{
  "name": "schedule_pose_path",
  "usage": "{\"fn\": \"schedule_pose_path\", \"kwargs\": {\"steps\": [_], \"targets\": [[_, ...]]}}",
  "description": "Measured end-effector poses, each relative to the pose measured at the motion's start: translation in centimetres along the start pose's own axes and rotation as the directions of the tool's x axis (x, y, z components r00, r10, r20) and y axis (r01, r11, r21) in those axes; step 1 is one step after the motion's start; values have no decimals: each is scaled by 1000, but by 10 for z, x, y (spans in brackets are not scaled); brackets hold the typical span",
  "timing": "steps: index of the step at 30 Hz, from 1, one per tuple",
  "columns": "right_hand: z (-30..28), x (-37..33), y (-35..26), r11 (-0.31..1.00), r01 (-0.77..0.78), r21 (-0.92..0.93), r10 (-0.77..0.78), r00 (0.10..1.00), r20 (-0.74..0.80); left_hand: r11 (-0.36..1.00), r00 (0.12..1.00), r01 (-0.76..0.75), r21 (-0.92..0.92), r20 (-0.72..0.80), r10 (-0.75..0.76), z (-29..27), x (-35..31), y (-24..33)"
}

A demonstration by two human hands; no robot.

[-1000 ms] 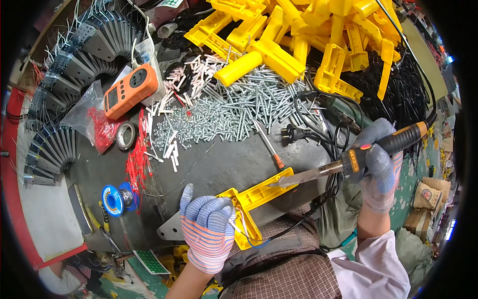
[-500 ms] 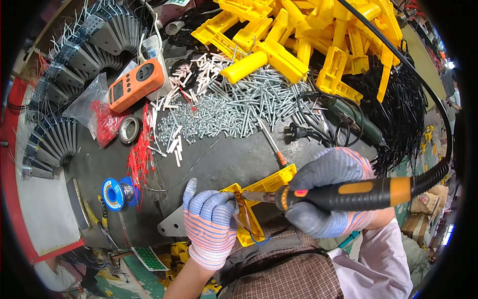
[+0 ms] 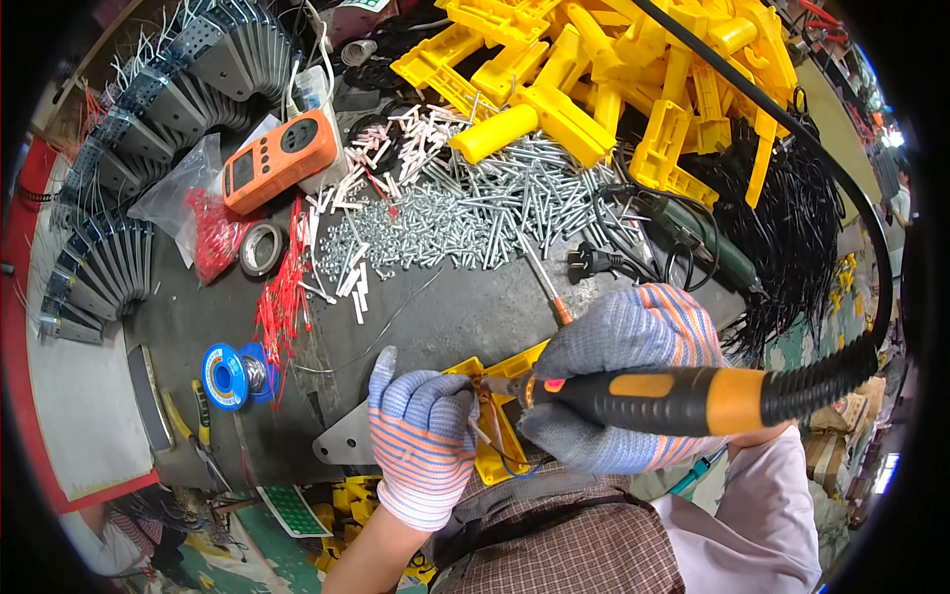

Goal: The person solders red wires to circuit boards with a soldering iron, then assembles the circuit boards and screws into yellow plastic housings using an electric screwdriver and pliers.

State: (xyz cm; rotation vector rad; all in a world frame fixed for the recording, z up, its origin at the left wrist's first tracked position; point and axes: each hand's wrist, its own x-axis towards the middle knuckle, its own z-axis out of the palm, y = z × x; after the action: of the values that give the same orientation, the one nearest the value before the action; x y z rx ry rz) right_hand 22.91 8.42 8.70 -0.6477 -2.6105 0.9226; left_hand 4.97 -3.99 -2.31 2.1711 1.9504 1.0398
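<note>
Yellow plastic housing (image 3: pixel 495 436) lies at the near edge of the dark table (image 3: pixel 445 317), just before our chest, and we work on it with both hands. Our right hand (image 3: pixel 618 381) is closed around the orange-and-black soldering iron (image 3: pixel 683 398), its tip meeting the housing; our left hand (image 3: pixel 421 431) pinches the part and its thin wires steady. To do this well, we judge, we keep the tip still on the joint and our left fingers clear of the hot end. We count one orange meter (image 3: pixel 280 158), one blue solder spool (image 3: pixel 236 374), one tape roll (image 3: pixel 262 247); the yellow parts (image 3: pixel 604 89) and screws (image 3: pixel 495 203) are heaped beyond counting.
</note>
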Motion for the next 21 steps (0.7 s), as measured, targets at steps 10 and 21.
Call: {"fn": "schedule_pose_path", "kwargs": {"steps": [10,21], "targets": [[6,7,3,990,62,-124,-68,997,-44,999,999,5,-54,-33,-7,-1,4,2],[13,4,8,989,98,111,-84,988,-130,998,998,41,-51,-42,-43,2,5,6]]}}
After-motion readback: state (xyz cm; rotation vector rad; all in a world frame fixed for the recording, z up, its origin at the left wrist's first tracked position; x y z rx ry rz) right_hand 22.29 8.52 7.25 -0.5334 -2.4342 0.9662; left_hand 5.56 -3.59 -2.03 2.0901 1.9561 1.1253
